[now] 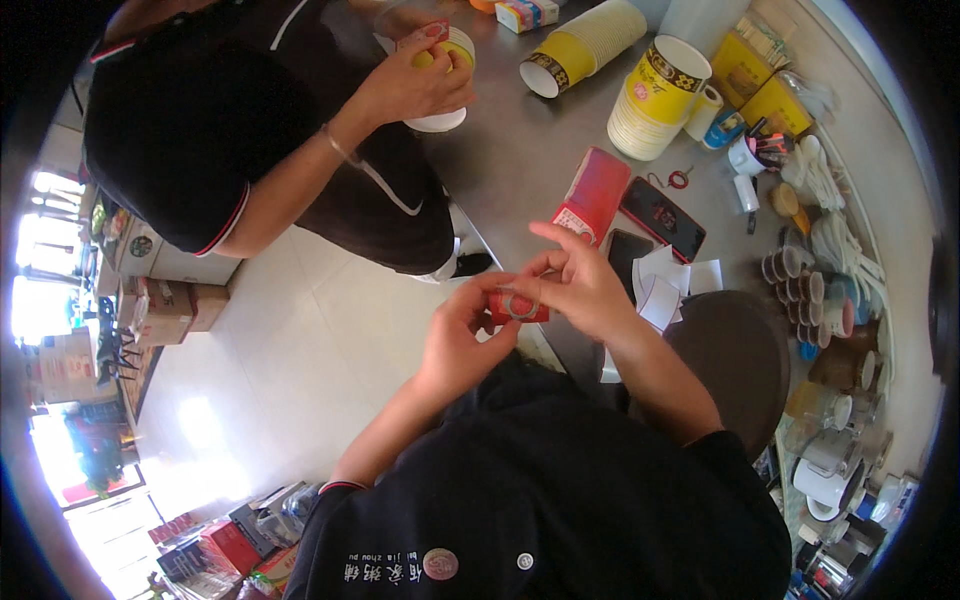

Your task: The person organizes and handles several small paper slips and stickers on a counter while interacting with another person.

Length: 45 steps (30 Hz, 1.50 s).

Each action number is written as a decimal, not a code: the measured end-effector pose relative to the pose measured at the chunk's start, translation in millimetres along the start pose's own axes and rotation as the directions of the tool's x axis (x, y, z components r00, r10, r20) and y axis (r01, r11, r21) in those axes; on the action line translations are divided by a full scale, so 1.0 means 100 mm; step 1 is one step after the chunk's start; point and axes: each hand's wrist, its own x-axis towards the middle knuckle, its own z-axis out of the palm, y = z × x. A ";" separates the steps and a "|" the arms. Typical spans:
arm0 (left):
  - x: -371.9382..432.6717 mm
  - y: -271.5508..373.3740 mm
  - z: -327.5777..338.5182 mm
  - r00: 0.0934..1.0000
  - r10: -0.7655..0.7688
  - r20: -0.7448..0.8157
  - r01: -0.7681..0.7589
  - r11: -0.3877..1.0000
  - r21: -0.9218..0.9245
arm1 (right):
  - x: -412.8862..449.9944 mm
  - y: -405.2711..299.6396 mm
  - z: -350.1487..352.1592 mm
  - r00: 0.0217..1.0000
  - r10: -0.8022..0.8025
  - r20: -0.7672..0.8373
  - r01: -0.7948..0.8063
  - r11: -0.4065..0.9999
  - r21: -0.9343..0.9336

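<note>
Between both hands, just off the counter's front edge, is a small red printed card or packet (517, 306) with a round grey mark. My left hand (469, 322) grips it from the left, thumb below and fingers above. The thumb and fingers of my right hand (574, 281) meet at its upper right part, with the index finger stretched out. Just beyond my right hand, a red and purple printed bundle (596, 187) lies on the grey counter (510, 165). Beside it lie a red-edged smartphone (664, 217), a second dark phone (628, 251) and loose white paper pieces (661, 285).
A co-worker's hand (420, 82) holds a similar red card by a paper tub. Stacked yellow paper tubs (652, 97), a mug of pens (746, 154) and lidded sauce cups (795, 289) stand along the counter. A dark round stool seat (731, 360) is beside my right forearm.
</note>
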 end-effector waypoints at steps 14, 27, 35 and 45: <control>-0.20 0.24 -0.08 0.987 -0.115 -0.114 0.075 0.950 -0.304 | -0.14 -0.18 0.13 0.998 0.014 -0.056 0.006 0.940 0.342; -0.27 0.19 -0.13 0.981 -0.187 -0.059 0.118 0.805 -0.581 | -0.15 -0.23 0.21 0.994 -0.043 -0.104 0.077 0.932 0.353; -0.25 0.21 -0.14 0.976 -0.207 -0.070 0.132 0.814 -0.566 | -0.13 -0.24 0.24 0.991 -0.074 -0.112 0.105 0.947 0.304; -0.20 0.18 -0.13 0.987 -0.108 -0.120 0.031 0.858 -0.513 | -0.18 -0.23 0.27 0.897 -0.442 -0.016 0.333 0.699 -0.633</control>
